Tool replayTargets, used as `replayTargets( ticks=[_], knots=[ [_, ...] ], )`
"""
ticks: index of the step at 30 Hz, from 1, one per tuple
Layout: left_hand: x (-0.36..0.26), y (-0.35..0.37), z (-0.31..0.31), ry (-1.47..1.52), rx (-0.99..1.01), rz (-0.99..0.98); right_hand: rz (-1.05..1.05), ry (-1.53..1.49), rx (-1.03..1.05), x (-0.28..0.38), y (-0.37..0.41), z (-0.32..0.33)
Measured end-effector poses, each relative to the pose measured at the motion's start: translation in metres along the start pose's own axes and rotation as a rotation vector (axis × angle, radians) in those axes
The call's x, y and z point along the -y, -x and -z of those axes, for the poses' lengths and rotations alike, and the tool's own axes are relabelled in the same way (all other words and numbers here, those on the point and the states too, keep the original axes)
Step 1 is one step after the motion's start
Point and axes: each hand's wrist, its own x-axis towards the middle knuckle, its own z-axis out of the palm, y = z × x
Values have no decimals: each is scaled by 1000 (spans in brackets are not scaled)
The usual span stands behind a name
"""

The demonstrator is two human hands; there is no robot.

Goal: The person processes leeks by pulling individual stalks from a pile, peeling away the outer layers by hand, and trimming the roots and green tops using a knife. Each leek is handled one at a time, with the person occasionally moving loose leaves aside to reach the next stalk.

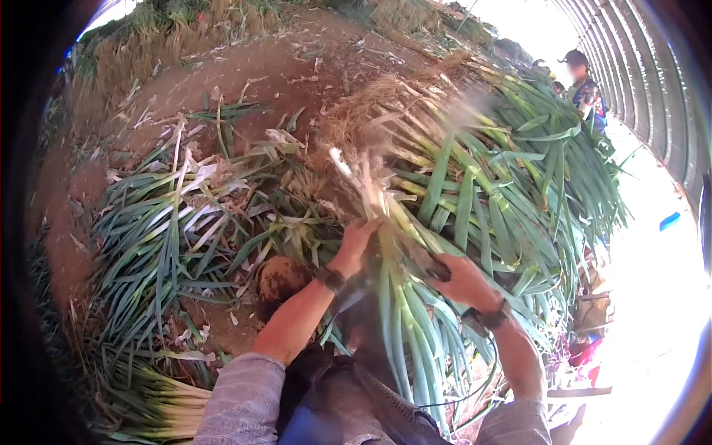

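Observation:
My left hand (359, 248) is closed around a small bunch of long green onions (404, 311), just below their pale stems. Their root ends point away from me, and the green leaves hang down over my lap. My right hand (466, 283) grips the dark handle of a knife (415, 254), its flat blade lying across the bunch close to my left fingers. Beyond both hands, a large heap of untrimmed green onions (482, 170) spreads to the right, with shaggy brown roots at its upper left.
Loose green onions (178, 200) lie on the soil to the left, and a bundle with white stems (174, 404) is at lower left. A round brown-stained object (283, 280) sits by my left forearm. Another person (586, 93) is at far right, beside the ribbed wall (645, 67).

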Motion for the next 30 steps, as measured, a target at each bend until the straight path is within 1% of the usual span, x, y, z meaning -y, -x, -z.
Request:
replayTargets(
  ticks=[2,3,5,6,8,9,11,12,13,14,16,18,19,20,21,22,23,24,25,26,28,29,30],
  knots=[
    [-24,19,-13,-4,51,48,-165,-114,-7,3,33,10],
    [-27,22,-15,-2,46,55,-169,-116,1,2,50,8],
    [-28,25,-18,18,29,43,-79,-104,-39,-2,88,-1],
    [-30,27,-17,14,30,55,-58,-67,38,-2,105,-5],
    [-31,27,-16,-76,8,101,-73,-127,-68,0,132,-20],
    [-25,24,-19,-61,5,40,-89,-131,-71,0,139,-24],
    [-15,23,-20,-15,41,44,-270,-164,-71,-2,149,-29],
    [-15,20,-20,35,65,28,-273,-161,-80,-1,151,-29],
    [-14,16,-13,14,59,101,-202,-172,-83,2,151,-30],
    [-9,12,-12,12,63,99,-131,-183,-84,4,151,-30],
    [-5,9,-15,189,-41,71,-137,-149,-63,1,141,-30],
    [-7,17,-18,178,-41,103,-156,-129,-67,-1,126,-31],
    [-14,24,-21,166,-46,129,-103,-136,-119,0,120,-33],
    [-19,30,-20,154,-55,154,-87,-133,-119,3,113,-31],
    [-3,17,-5,161,4,69,-103,-142,-43,7,104,-26],
    [4,5,4,161,-1,57,-122,-149,31,11,98,-24],
    [9,-4,11,-13,-49,-52,-153,-155,-18,6,90,-29],
    [5,-5,10,-186,-97,-160,-147,-151,-21,2,83,-34],
    [-1,-7,12,-277,-75,-206,-150,-146,-72,-1,76,-37],
    [-5,-11,8,-275,-73,-222,-149,-141,-126,-2,68,-37],
    [-11,-12,0,-324,-169,-308,-122,-153,-106,-2,63,-36],
    [-18,-15,0,-325,-167,-311,-101,-171,-109,-1,62,-36],
    [-27,-24,1,-226,-187,-235,-84,-187,-116,0,62,-34]
  ],
)
